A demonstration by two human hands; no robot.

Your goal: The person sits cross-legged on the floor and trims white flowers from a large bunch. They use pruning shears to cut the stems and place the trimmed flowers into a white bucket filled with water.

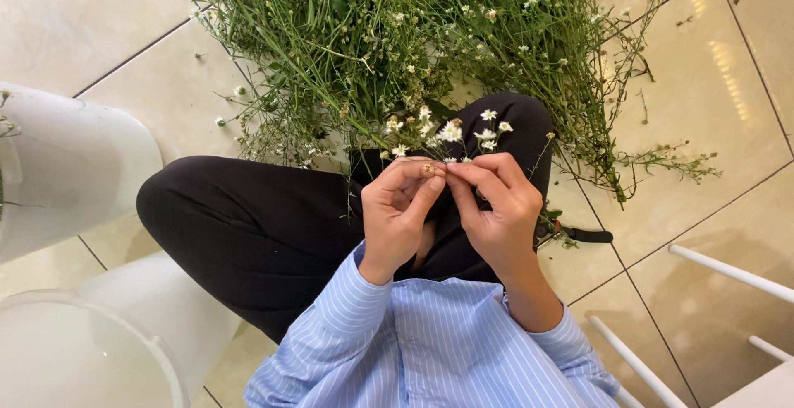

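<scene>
- Head view, looking straight down: the left hand (399,213) and the right hand (495,209) meet in front of the person's lap, fingertips touching at the middle.
- Left hand: thumb and forefinger pressed together in a pinch on a small flower sprig (451,133); the other fingers curl loosely behind.
- Right hand: its fingertips also close on the same sprig from the other side, thumb tucked under, wrist bent inward.
- The sprig is held just above the hands; its small white daisy-like heads stand up past the fingertips, over the dark trousers (248,226). A brownish, dried-looking bit sits right at the pinch point, though it is too small to tell exactly what it is.
- Step in hand, as I judge it: cleaning or trimming one stem by fingertip, picking off a spent piece while the other hand steadies it.
- The next move would call for a fine, light pull at the pinch with the stem held firm, so the good heads are not torn.
- Beyond the hands, a large heap of green stems (397,36) with more white flowers lies on the pale tiled floor (703,102).
- A dark-handled tool (579,234), partly hidden, lies on the floor just beside the right knee.
- At the left edge stand two white buckets (74,168); white bars of a rack or chair (728,271) show at the lower right.
- Blue striped sleeves (430,342) fill the bottom.
</scene>
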